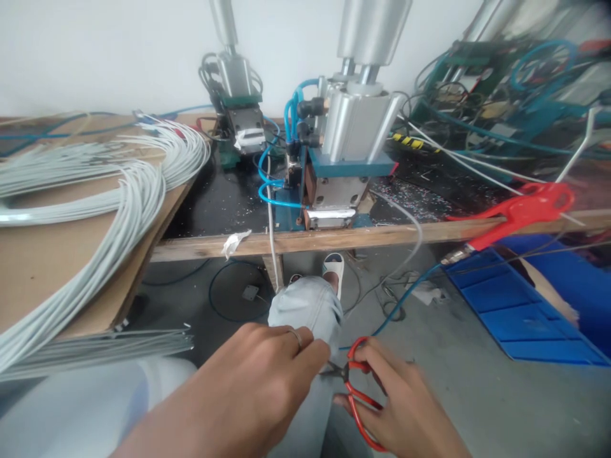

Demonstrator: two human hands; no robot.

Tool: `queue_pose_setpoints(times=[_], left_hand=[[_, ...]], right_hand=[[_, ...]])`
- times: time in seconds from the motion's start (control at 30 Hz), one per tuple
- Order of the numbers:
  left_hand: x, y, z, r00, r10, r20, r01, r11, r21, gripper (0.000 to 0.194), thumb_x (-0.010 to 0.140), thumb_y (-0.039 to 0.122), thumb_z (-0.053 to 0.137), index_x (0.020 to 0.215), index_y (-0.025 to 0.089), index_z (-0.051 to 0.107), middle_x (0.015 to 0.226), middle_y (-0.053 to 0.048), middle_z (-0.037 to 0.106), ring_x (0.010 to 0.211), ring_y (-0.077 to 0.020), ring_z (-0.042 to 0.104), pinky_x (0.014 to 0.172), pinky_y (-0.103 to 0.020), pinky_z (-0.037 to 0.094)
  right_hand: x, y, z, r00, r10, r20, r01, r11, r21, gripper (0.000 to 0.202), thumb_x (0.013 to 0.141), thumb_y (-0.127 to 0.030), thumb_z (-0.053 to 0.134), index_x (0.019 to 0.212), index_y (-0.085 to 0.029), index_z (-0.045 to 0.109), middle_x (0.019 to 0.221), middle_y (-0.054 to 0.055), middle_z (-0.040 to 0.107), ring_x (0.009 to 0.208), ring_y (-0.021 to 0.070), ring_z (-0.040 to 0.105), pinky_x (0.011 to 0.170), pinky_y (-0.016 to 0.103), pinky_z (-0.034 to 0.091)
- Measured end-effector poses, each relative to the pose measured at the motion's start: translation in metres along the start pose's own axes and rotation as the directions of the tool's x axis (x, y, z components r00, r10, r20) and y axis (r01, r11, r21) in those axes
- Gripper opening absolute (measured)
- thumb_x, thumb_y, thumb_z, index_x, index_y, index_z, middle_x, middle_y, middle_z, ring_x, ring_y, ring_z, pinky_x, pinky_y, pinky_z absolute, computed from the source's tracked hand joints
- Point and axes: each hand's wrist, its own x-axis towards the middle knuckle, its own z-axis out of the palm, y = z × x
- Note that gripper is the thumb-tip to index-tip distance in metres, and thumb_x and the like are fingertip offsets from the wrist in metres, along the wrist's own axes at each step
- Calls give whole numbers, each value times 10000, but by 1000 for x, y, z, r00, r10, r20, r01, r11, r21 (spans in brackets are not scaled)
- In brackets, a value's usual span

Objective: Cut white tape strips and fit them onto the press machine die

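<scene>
The right hand's grip [405, 401] is curled around red-handled scissors [346, 373]; the left hand's grip [272, 369] looks pressed together beside the blades [337, 370], though I cannot tell around what

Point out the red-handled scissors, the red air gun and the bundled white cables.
Red-handled scissors [346, 373]: head view, on the dark pivot where the blades meet the handles.
Red air gun [532, 206]: head view, on the red body.
Bundled white cables [139, 194]: head view, on the bend over the cardboard.
</scene>
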Motion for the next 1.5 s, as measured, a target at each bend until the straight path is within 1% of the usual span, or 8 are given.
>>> queue_pose_setpoints(times=[0.13,0.4,0.6,0.8,0.93,1.1,1.33,1.5], left_hand=[[-3,0,4,999,6,-44,-5,1000,15,222,982,93,391,1046,192,578,789,-4,603,667,-180,550,585,-303,327],[-3,-4,2,996,7,-92,-7,1000,5,210,1011,134,383,1108,193,560,794,-6,604,683,-157,555,615,-270,385],[-4,-4,5,996,32,-79,-32,999,-1,236,985,81,394,1140,202,525,833,-3,606,715,-162,564,631,-289,382],[-3,-3,4,997,44,-63,-41,998,56,262,923,23,457,1104,209,492,793,20,562,650,-181,494,584,-330,312],[-2,-3,4,997,48,-56,-44,997,66,220,907,11,470,1001,209,478,783,21,545,641,-180,474,581,-339,295],[0,-5,6,998,41,-55,-38,998,55,197,921,24,465,975,214,462,776,25,541,630,-177,451,576,-341,276],[0,-6,4,997,29,-77,-26,999,36,180,979,79,408,1058,200,515,781,12,577,664,-167,517,591,-315,323],[-4,-8,5,995,25,-94,-27,999,-23,219,1000,100,385,1119,202,538,797,9,597,688,-151,552,604,-291,344]], right_hand=[[7,0,-7,998,-59,-16,57,993,-101,436,736,-330,840,973,-279,478,942,-48,640,707,171,681,583,293,470],[17,-7,-2,989,-129,-68,114,975,-189,450,696,-307,851,943,-271,477,917,-74,619,677,161,659,557,299,355],[22,-6,-1,970,-198,-142,162,960,-228,164,856,-333,633,878,-253,492,855,-61,599,630,127,592,563,297,341],[27,-6,-1,940,-290,-178,238,934,-266,59,882,-299,534,894,-245,554,856,-42,603,621,133,557,551,301,351],[31,-9,-2,927,-323,-192,266,925,-273,82,891,-255,488,895,-238,568,848,-35,599,596,135,529,528,297,352],[33,-9,1,908,-380,-175,315,896,-312,139,917,-193,439,900,-234,571,830,-27,584,596,141,504,508,288,338],[28,-6,12,912,-355,-205,268,895,-356,218,1013,-350,408,900,-234,554,874,-10,591,551,137,484,500,291,340],[30,-8,14,914,-354,-197,273,898,-344,175,990,-283,435,884,-236,566,875,-4,589,574,136,497,489,286,333]])
